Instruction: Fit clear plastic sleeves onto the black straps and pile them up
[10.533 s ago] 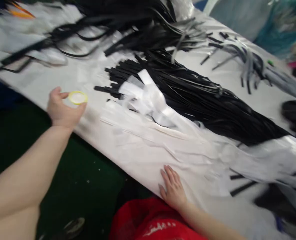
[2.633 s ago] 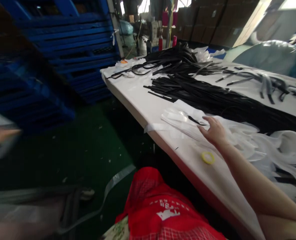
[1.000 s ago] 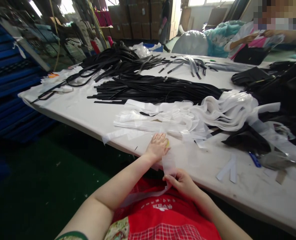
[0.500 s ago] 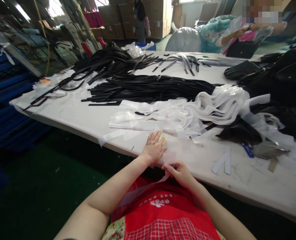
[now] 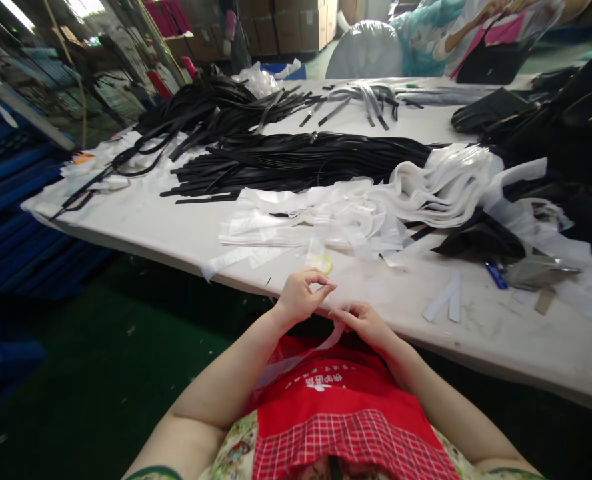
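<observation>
My left hand [image 5: 301, 295] hovers at the near edge of the white table [image 5: 176, 233], its thumb and fingers pinched on a clear plastic bag strip [image 5: 296, 357]. My right hand [image 5: 361, 321] is beside it, fingers closed on the same strip, which trails down over my red apron [image 5: 341, 413]. A yellow tape roll [image 5: 325, 265] lies on the table just beyond my left hand. Behind the roll is a heap of clear plastic bags [image 5: 356, 213], and past that a bundle of black straps [image 5: 296, 163].
More black straps [image 5: 211, 110] lie at the far left of the table. Black bags [image 5: 571, 133] pile up at the right. White paper strips [image 5: 446, 303] and a blue pen [image 5: 493, 275] lie near the front edge. Another person [image 5: 481, 27] works across the table. Blue pallets [image 5: 11, 193] stand left.
My left hand has lifted off the yellow tape roll and drawn back to the table edge, now pinching the plastic strip next to my right hand. The view tilted slightly downward.
</observation>
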A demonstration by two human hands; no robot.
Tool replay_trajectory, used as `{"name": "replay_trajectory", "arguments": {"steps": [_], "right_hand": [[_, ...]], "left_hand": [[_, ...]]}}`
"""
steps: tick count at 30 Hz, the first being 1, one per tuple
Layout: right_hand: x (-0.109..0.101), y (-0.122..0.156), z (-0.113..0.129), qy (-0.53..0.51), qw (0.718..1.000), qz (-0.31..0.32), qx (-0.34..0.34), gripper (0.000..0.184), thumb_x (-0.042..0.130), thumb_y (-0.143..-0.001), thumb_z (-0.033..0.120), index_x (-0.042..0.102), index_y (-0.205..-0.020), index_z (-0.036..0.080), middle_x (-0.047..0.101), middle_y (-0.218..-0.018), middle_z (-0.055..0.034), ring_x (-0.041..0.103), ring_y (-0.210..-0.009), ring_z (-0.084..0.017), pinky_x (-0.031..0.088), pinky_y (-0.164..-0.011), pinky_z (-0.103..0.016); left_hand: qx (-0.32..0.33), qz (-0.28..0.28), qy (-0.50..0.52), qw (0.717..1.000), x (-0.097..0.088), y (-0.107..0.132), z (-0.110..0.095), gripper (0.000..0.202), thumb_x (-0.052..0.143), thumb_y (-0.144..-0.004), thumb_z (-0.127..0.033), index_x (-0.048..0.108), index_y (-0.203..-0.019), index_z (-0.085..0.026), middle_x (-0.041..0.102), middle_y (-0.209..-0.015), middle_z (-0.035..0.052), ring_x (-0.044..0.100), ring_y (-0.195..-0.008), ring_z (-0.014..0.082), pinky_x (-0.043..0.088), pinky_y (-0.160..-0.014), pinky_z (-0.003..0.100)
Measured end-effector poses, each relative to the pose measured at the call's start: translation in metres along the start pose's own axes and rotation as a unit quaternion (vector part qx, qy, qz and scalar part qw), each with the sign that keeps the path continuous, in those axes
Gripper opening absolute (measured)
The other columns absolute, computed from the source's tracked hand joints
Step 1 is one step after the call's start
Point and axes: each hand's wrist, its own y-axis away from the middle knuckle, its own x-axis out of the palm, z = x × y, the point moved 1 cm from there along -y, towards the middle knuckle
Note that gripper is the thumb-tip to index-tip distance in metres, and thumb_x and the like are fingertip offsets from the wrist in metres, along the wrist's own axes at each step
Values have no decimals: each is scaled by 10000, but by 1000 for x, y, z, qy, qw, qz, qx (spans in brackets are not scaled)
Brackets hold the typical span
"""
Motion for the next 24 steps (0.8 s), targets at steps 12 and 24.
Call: {"name": "replay_trajectory", "arguments": {"steps": [12, 24], "right_hand": [[-2, 7, 2, 4, 998, -26, -59, 366, 603, -870, 495, 741, -857, 157, 722, -783, -51, 622, -696, -154, 499, -679, -275], [-15, 23, 12, 80, 992, 24, -91, 362, 571, -888, 489, 727, -912, 164, 729, -854, -44, 652, -765, -175, 520, -730, -291]], "left_hand": [[-48, 57, -5, 997, 2, 5, -12, 231, 750, -741, -346, 686, -628, -156, 684, -667, 39, 599, -616, 149, 445, -581, 243], [-5, 134, 74, 988, 25, 1, -14, 216, 717, -766, -344, 662, -671, -157, 681, -793, 52, 626, -770, 168, 482, -734, 272]]}}
